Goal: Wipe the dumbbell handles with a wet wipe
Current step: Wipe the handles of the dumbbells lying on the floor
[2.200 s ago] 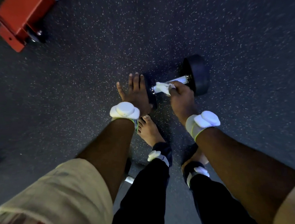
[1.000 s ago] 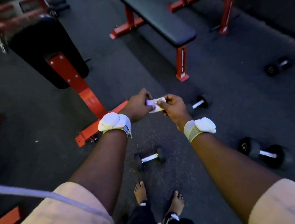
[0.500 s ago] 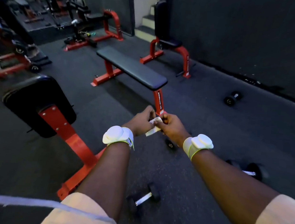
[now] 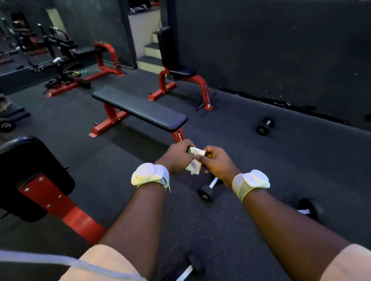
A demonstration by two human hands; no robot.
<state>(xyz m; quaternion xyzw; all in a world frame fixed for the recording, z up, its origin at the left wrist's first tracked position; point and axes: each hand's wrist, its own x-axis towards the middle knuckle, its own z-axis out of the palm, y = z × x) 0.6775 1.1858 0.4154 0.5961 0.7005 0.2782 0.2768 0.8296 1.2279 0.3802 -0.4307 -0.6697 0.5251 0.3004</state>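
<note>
Pinched wet wipe in mid-air, gripped by curled fingers of left hand and right hand. Had one dumbbell lying on floor just below, flat bench beyond.
</note>
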